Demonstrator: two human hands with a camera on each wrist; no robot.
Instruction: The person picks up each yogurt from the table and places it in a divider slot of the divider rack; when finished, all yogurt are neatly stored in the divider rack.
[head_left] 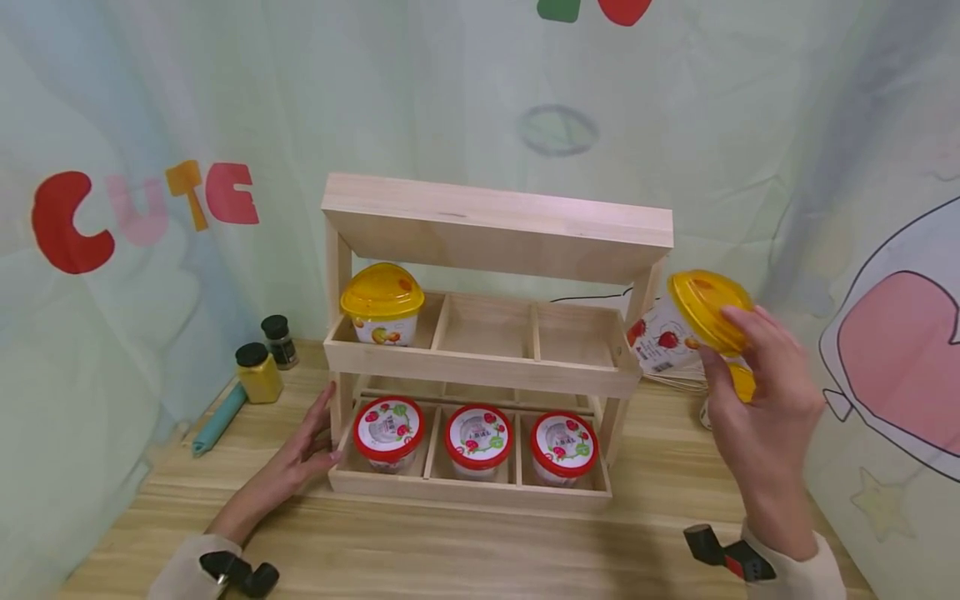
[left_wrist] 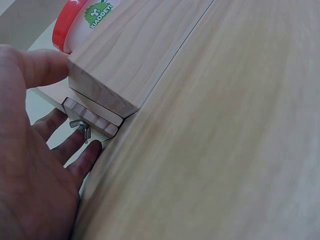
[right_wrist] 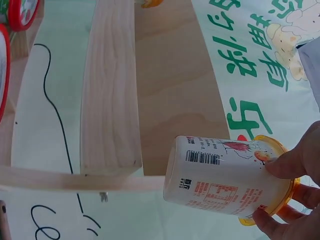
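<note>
My right hand [head_left: 772, 400] grips a white fruit-print cup [right_wrist: 225, 177] by its domed yellow lid [head_left: 708, 308]. The cup is tilted beside the right end of the upper tier of a wooden two-tier rack [head_left: 480, 375]. My left hand [head_left: 300, 454] rests at the rack's lower left side. In the left wrist view its thumb [left_wrist: 45, 67] touches the corner of the lower tier, and relaxed fingers lie near a wing nut [left_wrist: 81, 126]. Another yellow-lidded cup [head_left: 382, 304] stands in the upper left compartment. Three red-lidded cups [head_left: 478, 437] sit in the lower compartments.
Behind my right hand, another yellow lid [head_left: 742, 383] is partly hidden. On the left of the table [head_left: 420, 550] are a yellow jar [head_left: 258, 373], a small dark-capped jar [head_left: 280, 342] and a teal stick-like object [head_left: 219, 419]. Printed curtains [head_left: 465, 100] surround the table.
</note>
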